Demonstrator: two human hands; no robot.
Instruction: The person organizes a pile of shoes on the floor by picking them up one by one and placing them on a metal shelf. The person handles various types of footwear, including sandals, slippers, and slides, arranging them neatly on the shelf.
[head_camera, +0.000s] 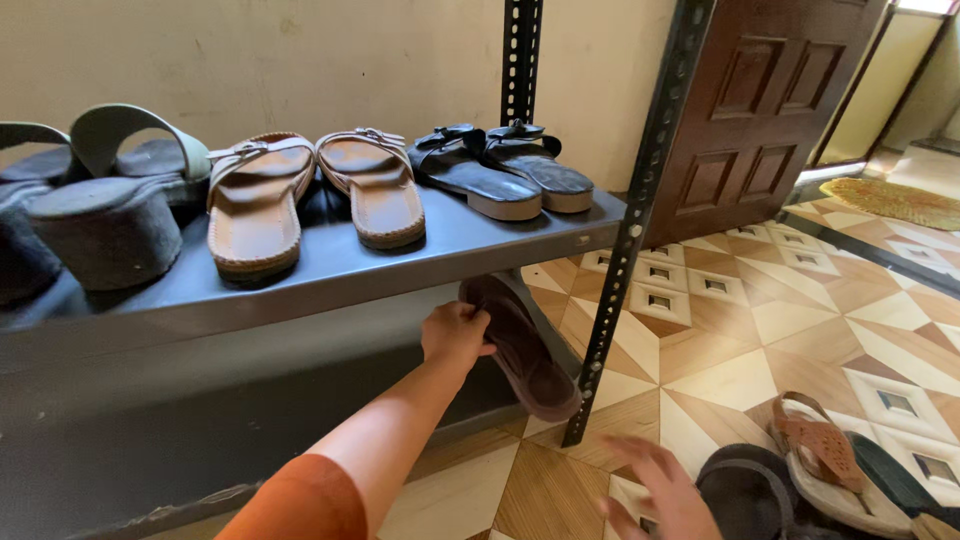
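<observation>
- Left hand is closed around the heel end of a dark brown flat sandal, thumb side up; the sandal sits on edge, sole facing right, just under the lip of the grey metal shelf.
- Right hand is open, fingers spread, holding nothing; it hovers low over the patterned wood-and-cream tile floor, near a black rounded slipper. It is motion-blurred, so I can't read it any finer.
- The sandal's toe end is close to the black perforated steel upright. My call: I keep the toe inboard of that post so it doesn't snag on the holes or the edge.
- The sandal is tilted, not flat. I'd roll the wrist to bring the sole level before letting it rest on anything.
- Clearance under the shelf lip looks tight. I'd keep the knuckles low so they don't scrape the metal edge.
- The top shelf already holds a tan woven-edge sandal pair, a black bow-strap pair and grey-green block-heel mules, all toes toward me. No need to touch them.
- On the floor, a brown cut-out strap sandal with a pale sole lies just beside the black slipper, well apart from the held one.
- Risk as I judge it: a heel-only grip lets the long sole swing, so I'd move slowly.
</observation>
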